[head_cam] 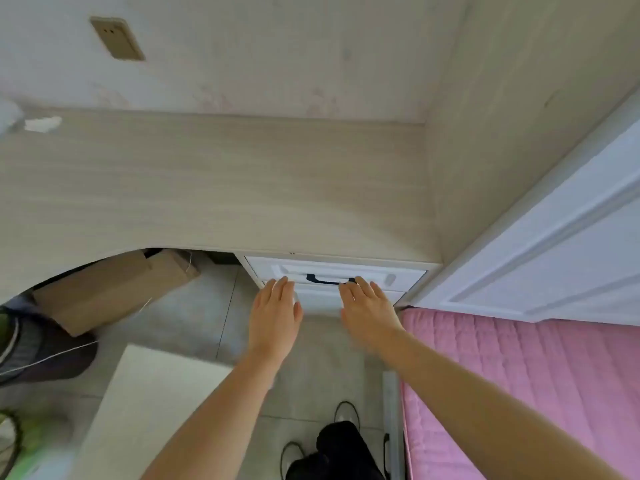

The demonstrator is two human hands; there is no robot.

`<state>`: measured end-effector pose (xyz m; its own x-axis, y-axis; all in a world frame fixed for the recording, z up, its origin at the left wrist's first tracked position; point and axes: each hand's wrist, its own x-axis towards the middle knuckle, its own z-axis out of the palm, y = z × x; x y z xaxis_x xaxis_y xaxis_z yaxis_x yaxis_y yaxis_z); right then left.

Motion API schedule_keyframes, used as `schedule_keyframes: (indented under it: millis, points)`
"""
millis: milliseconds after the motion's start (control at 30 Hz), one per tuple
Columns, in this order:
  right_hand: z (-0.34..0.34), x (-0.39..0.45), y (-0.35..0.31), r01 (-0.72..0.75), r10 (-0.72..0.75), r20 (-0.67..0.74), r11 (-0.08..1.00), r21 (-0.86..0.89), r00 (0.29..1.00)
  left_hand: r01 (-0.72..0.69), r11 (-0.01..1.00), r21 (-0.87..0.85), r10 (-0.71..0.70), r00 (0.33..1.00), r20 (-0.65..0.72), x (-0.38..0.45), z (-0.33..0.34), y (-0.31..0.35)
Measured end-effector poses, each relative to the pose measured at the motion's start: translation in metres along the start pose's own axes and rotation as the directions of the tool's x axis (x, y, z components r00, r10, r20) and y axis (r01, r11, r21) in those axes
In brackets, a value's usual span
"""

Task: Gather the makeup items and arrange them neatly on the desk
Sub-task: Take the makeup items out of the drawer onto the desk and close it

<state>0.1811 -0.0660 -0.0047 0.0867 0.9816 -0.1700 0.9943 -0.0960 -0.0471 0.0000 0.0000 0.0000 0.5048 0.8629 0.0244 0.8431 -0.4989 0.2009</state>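
Pale wood-grain desk (pixel 214 181) ahead of and above both hands, running left from the wall corner. On it, far up-left of the left hand (pixel 275 315): small white crumpled scrap (pixel 43 123), plus a blurred white item (pixel 8 116) at the frame edge, not identifiable. Grey tiled floor (pixel 207 306) below and left of the hands. On it: brown cardboard box (pixel 114 292) left of the left hand, tucked partly under the desk; white flat panel (pixel 149 410) below-left of it. Pink quilted mattress (pixel 519 375) right of and below the right hand (pixel 369 311).

Left hand (pixel 275 311), right hand (pixel 369 311) outstretched, flat
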Motion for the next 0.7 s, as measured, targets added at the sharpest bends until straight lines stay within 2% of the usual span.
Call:
schedule_keyframes:
  millis: [67, 233, 433, 700]
  points:
    - [0.017, 0.014, 0.004, 0.024, -0.023, -0.013, 1.0, 0.019, 1.0, 0.019, 1.0, -0.018, -0.019, 1.0, 0.014, 0.014, 0.013, 0.0]
    - [0.048, 0.046, 0.011, 0.115, -0.134, 0.215, 0.988, 0.099, 0.967, -0.015, 1.0, 0.018, 0.015, 0.999, 0.033, 0.046, 0.041, -0.006]
    - [0.067, 0.082, 0.014, 0.048, -0.083, 0.304, 0.992, 0.12, 0.949, -0.015, 1.0, 0.004, 0.015, 1.0, 0.016, 0.068, 0.068, -0.021]
    - [0.089, 0.101, 0.002, -0.046, -0.006, 0.326, 0.987, 0.151, 0.945, -0.045, 0.999, -0.016, 0.045, 0.998, 0.05, 0.063, 0.083, -0.034]
